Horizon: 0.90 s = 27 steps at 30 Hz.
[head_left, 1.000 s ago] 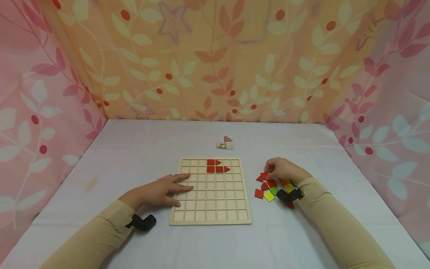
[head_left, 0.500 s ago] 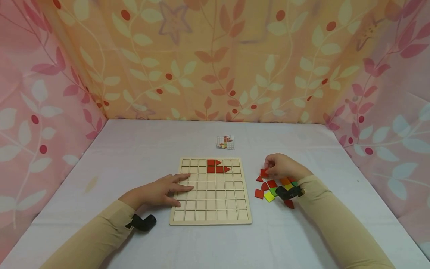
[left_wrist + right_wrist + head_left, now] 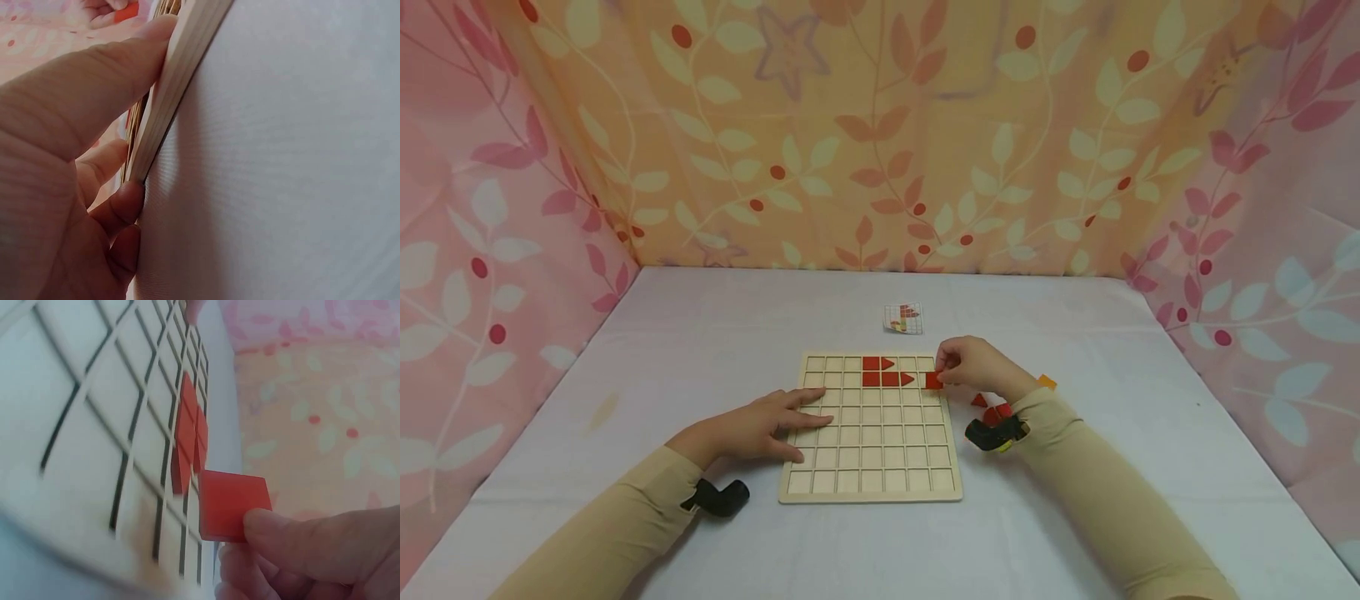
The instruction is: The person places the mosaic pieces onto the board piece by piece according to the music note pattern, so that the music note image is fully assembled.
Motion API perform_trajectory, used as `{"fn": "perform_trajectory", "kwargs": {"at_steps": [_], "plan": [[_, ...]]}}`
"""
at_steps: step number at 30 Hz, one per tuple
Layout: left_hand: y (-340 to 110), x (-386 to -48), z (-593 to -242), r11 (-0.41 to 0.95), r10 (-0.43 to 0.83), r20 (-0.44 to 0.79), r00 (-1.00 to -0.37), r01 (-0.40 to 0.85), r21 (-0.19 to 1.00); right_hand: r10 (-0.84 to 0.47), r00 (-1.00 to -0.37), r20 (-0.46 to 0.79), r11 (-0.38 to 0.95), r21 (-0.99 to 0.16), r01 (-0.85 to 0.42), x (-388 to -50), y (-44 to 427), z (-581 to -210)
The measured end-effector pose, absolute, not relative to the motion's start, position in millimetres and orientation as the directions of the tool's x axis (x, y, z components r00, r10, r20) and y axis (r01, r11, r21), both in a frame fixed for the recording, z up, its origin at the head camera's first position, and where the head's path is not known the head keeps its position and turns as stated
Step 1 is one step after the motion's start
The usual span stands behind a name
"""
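Note:
My right hand [image 3: 981, 365] pinches a red square tile [image 3: 228, 503] between thumb and fingers, held over the right edge of the wooden grid board [image 3: 871, 497]. In the head view that tile [image 3: 933, 381] is right of the second row of red pieces. Two rows of red pieces lie in the board's upper cells: a square [image 3: 871, 363] with a pointed piece, and below it two squares with a pointed piece. My left hand [image 3: 745, 429] rests on the board's left edge, fingers spread; in the left wrist view its thumb [image 3: 94, 87] lies against the board's side [image 3: 169, 100].
A small picture card [image 3: 903, 318] lies behind the board. Right of the board, partly hidden under my right wrist and sleeve, are loose tiles, among them a red triangle [image 3: 979, 400] and an orange piece [image 3: 1047, 382]. Patterned cloth walls stand around the table.
My right hand has moved left from the loose tiles to the board's right edge, carrying a red square. My left hand has stayed in place.

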<state>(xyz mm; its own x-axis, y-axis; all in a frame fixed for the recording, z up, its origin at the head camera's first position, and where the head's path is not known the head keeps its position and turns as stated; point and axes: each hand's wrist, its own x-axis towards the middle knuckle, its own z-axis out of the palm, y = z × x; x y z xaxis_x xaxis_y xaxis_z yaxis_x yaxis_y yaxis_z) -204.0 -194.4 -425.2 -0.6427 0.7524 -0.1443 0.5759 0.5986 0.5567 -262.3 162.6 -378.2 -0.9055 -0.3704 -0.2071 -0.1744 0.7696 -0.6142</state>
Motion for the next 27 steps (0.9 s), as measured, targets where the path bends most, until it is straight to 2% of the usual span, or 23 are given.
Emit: {"fn": "perform_trajectory", "kwargs": {"at_steps": [13, 27], "plan": [[-194, -204, -424, 0.598, 0.753, -0.149, -0.641, 0.573, 0.56, -0.484, -0.871, -0.084, 0.689, -0.65, -0.321, -257, 103, -392], [-195, -205, -427, 0.602, 0.752, -0.151, -0.642, 0.574, 0.556, -0.516, -0.855, -0.046, 0.699, -0.6, -0.389, -256, 80, -404]]}}
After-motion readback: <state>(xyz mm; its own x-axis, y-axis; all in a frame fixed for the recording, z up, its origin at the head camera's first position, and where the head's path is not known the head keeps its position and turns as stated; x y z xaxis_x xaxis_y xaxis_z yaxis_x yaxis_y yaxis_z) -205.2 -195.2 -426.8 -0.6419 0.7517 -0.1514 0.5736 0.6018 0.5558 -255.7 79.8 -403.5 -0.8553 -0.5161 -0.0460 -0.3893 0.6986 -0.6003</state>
